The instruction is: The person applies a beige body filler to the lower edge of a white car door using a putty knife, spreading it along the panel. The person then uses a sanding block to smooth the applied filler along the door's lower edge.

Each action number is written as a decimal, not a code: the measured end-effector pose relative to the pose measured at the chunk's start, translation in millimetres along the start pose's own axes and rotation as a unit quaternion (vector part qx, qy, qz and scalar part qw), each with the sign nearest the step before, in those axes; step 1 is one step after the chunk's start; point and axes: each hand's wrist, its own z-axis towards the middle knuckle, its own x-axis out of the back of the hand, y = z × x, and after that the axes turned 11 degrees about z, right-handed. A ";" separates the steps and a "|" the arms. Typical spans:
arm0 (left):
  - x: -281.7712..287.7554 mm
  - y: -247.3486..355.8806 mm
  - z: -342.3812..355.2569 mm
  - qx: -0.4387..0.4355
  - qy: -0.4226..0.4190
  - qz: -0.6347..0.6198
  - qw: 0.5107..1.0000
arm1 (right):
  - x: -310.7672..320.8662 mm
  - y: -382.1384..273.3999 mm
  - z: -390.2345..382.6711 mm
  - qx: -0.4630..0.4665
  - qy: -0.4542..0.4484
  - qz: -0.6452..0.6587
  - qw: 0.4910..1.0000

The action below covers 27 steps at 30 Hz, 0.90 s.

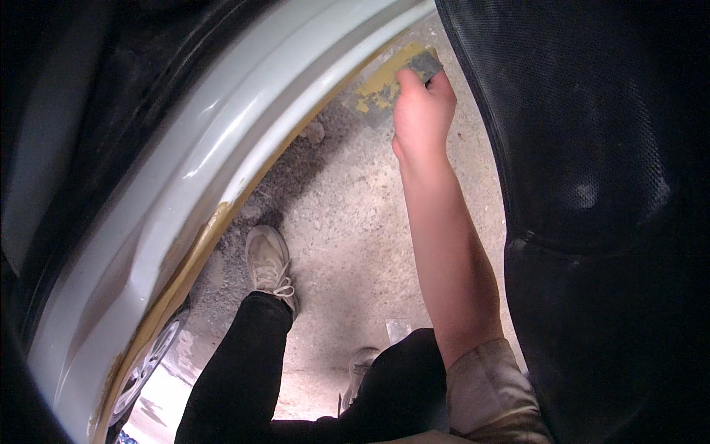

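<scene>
My right hand [425,111] reaches up from the lower right, its fingers pinched around a flat greyish putty spreader [376,103]. Yellow filler is smeared across the spreader's face, and bare grey patches show through. Just left of the spreader runs the white painted sill [194,166] of a car body. Along the sill's outer lower edge lies a band of yellow-brown filler [185,266], uneven in thickness. The spreader's far edge is close to that band; I cannot tell whether they touch. My left hand is out of view.
A black textured panel [584,148], apparently an open car door, fills the right side. A wheel [151,362] shows at lower left. My shoe [268,259] stands on the rough concrete floor [347,200] beside the sill, and a small pale sheet [398,328] lies near my knee.
</scene>
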 end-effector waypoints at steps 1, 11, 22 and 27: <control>0.5 0.1 0.5 0.003 0.000 0.001 1.000 | 0.5 1.6 1.7 -0.002 -0.009 0.003 1.000; -0.2 0.2 -1.4 0.004 0.000 0.000 1.000 | -5.2 22.4 14.4 0.019 -0.004 0.011 1.000; 1.5 -0.9 -0.4 0.007 -0.001 0.000 1.000 | -12.8 4.5 1.2 -0.012 -0.058 0.043 0.997; -0.6 1.1 0.7 0.009 -0.001 0.000 1.000 | -13.9 5.4 -0.6 0.009 -0.077 0.037 0.996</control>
